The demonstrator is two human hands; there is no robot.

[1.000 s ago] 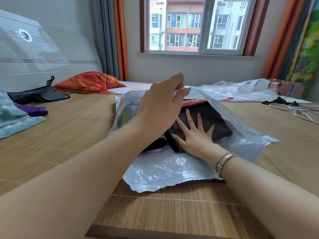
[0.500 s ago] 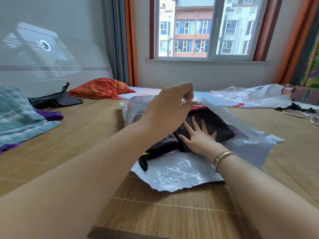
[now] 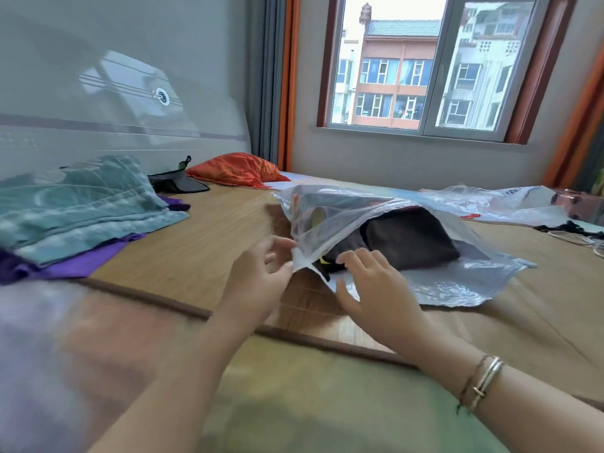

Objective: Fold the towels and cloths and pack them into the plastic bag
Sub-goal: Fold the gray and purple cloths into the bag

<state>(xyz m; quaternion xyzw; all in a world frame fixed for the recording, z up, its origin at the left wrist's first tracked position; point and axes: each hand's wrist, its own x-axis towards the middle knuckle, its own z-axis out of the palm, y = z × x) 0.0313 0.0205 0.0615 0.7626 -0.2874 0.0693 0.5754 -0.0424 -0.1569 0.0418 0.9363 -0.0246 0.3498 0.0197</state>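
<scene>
A clear plastic bag (image 3: pixel 343 220) lies on the bamboo mat (image 3: pixel 212 230), its mouth facing me. Inside it sits a folded dark brown cloth (image 3: pixel 408 237) on top of other dark pieces. My left hand (image 3: pixel 261 276) pinches the near corner of the bag's upper flap and holds it up. My right hand (image 3: pixel 376 282) is outside the mouth, fingers loosely bent over the lower sheet, holding nothing. At the left lie a teal towel (image 3: pixel 81 204) and, under it, a purple cloth (image 3: pixel 81 259).
An orange cloth (image 3: pixel 235 168) and a black item (image 3: pixel 179 183) lie at the back left by the headboard. A second plastic bag (image 3: pixel 506 204) and some cables (image 3: pixel 575 237) are at the right. The mat's dark border (image 3: pixel 163 305) runs across in front of me.
My right hand has come out of the bag, off the dark cloth. My left hand has dropped from above the bag to the flap's near corner. The view has turned left and pulled back.
</scene>
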